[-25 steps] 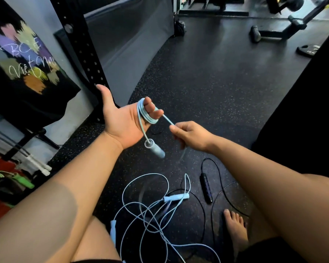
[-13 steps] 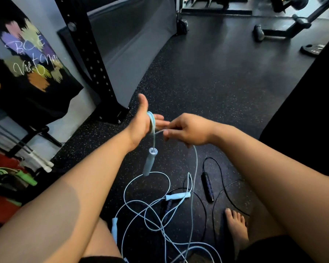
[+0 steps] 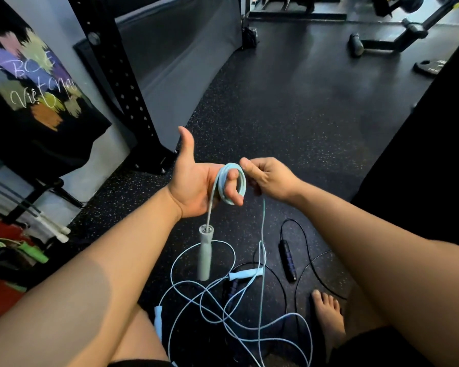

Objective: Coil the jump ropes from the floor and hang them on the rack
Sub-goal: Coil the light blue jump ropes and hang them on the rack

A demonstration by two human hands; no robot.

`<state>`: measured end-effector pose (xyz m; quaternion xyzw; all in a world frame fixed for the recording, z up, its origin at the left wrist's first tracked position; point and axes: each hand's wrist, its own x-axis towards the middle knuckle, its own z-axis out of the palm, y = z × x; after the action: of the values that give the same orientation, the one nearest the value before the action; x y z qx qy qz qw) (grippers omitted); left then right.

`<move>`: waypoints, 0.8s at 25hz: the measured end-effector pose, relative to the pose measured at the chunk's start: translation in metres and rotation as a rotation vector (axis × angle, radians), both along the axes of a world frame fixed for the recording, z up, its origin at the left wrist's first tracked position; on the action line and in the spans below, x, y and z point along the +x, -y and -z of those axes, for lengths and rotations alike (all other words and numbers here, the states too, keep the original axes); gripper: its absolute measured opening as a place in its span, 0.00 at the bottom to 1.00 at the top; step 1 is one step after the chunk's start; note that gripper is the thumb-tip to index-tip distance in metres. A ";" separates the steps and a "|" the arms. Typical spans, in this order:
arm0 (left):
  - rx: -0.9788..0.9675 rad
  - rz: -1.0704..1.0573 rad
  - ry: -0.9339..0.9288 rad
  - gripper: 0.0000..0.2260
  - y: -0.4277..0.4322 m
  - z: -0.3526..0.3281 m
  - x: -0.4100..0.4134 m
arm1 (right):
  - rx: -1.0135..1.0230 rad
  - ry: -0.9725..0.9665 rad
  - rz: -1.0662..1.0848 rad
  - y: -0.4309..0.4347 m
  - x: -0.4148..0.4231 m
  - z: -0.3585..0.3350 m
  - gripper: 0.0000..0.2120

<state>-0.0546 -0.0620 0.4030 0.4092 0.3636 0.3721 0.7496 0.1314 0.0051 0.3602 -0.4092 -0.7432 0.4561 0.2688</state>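
A light blue jump rope is partly wound in a small coil (image 3: 241, 181) round the fingers of my left hand (image 3: 194, 186), whose thumb points up. One pale handle (image 3: 205, 256) dangles on a short length below that hand. My right hand (image 3: 270, 181) pinches the cord right beside the coil, and the cord drops from it to a loose blue tangle (image 3: 223, 311) on the floor. Two more blue handles (image 3: 245, 274) (image 3: 158, 319) lie in that tangle. A black jump rope with a dark handle (image 3: 286, 258) lies on the floor to the right.
A black perforated rack upright (image 3: 117, 75) stands at the left, bolted to the floor. White rope handles (image 3: 61, 234) and green gear (image 3: 35, 252) lie at the far left. My bare foot (image 3: 329, 321) rests near the black rope. Gym machines stand at the far back.
My right hand has carried the cord up and over my left fingers, adding to the coil. The dangling handle has swung lower and hangs straight down.
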 end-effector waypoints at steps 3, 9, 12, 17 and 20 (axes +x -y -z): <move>-0.014 -0.166 0.297 0.53 0.001 -0.005 -0.007 | -0.201 0.030 -0.003 0.011 -0.007 0.012 0.29; 0.086 -0.494 0.453 0.53 -0.009 -0.006 -0.025 | -0.316 0.207 -0.244 0.023 -0.013 0.004 0.20; 0.110 -0.588 0.057 0.51 -0.016 0.004 -0.024 | -0.181 0.291 -0.282 0.020 -0.014 -0.017 0.16; 0.096 -0.275 -0.528 0.58 -0.020 0.022 -0.014 | 0.075 0.341 -0.256 0.015 -0.009 -0.052 0.14; 0.094 0.075 -0.585 0.63 -0.010 0.020 -0.007 | 0.230 0.299 -0.207 0.009 -0.003 -0.056 0.15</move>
<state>-0.0614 -0.0524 0.3826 0.5465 0.5313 0.2269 0.6062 0.1285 -0.0042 0.4165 -0.3605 -0.8600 0.3276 0.1524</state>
